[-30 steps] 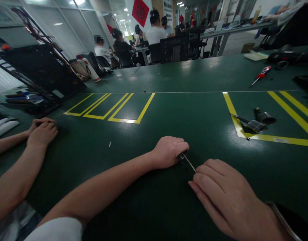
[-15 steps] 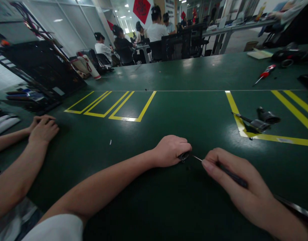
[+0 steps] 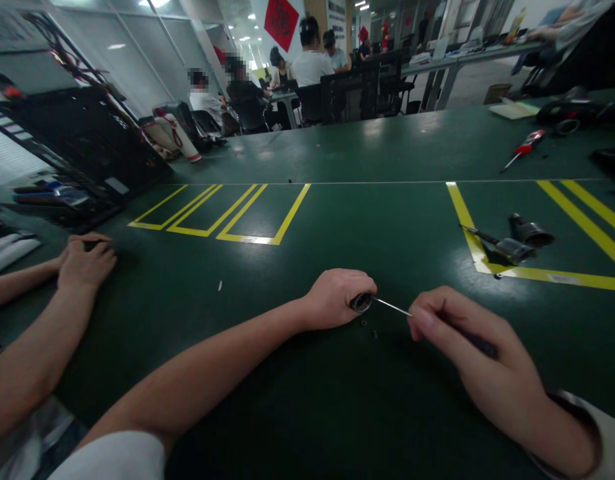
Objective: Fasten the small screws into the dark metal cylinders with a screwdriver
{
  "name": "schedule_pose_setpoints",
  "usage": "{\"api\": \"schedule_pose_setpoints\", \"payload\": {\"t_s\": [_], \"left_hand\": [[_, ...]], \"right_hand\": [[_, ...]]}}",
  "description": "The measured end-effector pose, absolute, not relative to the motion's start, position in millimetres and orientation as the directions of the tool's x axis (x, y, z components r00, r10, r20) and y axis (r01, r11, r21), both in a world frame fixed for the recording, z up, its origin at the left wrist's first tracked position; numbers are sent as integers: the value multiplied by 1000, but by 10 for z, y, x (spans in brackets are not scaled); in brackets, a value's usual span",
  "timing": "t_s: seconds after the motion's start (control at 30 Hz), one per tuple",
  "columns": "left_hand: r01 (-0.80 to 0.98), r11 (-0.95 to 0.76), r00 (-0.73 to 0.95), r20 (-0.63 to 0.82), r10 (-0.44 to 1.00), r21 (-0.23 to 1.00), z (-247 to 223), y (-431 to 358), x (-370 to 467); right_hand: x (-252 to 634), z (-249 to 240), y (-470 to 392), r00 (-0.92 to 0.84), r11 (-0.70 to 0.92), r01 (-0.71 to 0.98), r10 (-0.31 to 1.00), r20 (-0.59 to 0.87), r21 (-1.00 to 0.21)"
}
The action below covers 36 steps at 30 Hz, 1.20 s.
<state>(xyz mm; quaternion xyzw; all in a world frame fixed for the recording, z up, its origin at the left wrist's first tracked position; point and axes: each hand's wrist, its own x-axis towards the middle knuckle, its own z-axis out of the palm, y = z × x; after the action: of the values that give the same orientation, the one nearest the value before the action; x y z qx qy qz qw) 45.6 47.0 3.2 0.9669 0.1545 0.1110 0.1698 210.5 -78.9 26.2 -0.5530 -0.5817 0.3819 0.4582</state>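
My left hand [image 3: 335,299] is closed around a dark round part with a ring-shaped open end [image 3: 361,303], just above the green table. Most of that part is hidden by the fingers. My right hand [image 3: 462,347] pinches a thin screwdriver [image 3: 393,307] with a dark handle, largely covered by the palm. The slim metal shaft points left, and its tip is at the ring-shaped end; whether it goes inside I cannot tell. Two tiny dark pieces, one like a small nut [image 3: 364,323] and one like a screw [image 3: 375,335], lie below my left hand.
Dark metal cylindrical parts [image 3: 517,250] lie by the yellow tape [image 3: 472,247] at right. Farther back is a red-handled screwdriver [image 3: 528,144]. Another person's hands [image 3: 87,263] rest at left, near a black frame [image 3: 77,147]. People sit at tables behind.
My left hand has turned so the ring-shaped end shows more openly. My right hand has shifted slightly up and right, and more of the screwdriver shaft is visible.
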Motion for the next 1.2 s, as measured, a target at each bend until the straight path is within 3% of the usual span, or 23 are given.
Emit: {"api": "schedule_pose_setpoints", "payload": {"t_s": [0.1, 0.2, 0.3, 0.4, 0.63, 0.7, 0.83, 0.93, 1.2], "left_hand": [[261, -931, 938, 159, 307, 254, 21, 453, 462], [243, -959, 950, 165, 266, 147, 22, 430, 468], [229, -965, 954, 169, 249, 129, 31, 420, 469], [230, -955, 952, 159, 261, 189, 41, 425, 465], [207, -943, 952, 167, 255, 259, 58, 441, 460], [212, -943, 951, 168, 260, 258, 58, 442, 460], [233, -955, 951, 163, 263, 185, 44, 439, 461], [236, -964, 953, 165, 254, 121, 34, 430, 462], [229, -971, 950, 202, 239, 70, 31, 400, 473]], "right_hand": [[2044, 321, -870, -195, 324, 533, 946, 260, -781], [2031, 355, -864, -216, 313, 566, 949, 229, -763], [2101, 334, -789, -67, 138, 450, 990, 120, -882], [2180, 280, -709, 21, 12, 253, 1000, 18, -967], [2157, 250, -637, 101, -189, -124, 974, -202, -974], [2149, 251, -652, 112, -148, -100, 981, -159, -984], [2150, 259, -719, 80, 14, 164, 996, 27, -986], [2157, 262, -745, 30, 57, 291, 997, 69, -955], [2206, 226, -640, 68, -98, -8, 993, -98, -995]]}}
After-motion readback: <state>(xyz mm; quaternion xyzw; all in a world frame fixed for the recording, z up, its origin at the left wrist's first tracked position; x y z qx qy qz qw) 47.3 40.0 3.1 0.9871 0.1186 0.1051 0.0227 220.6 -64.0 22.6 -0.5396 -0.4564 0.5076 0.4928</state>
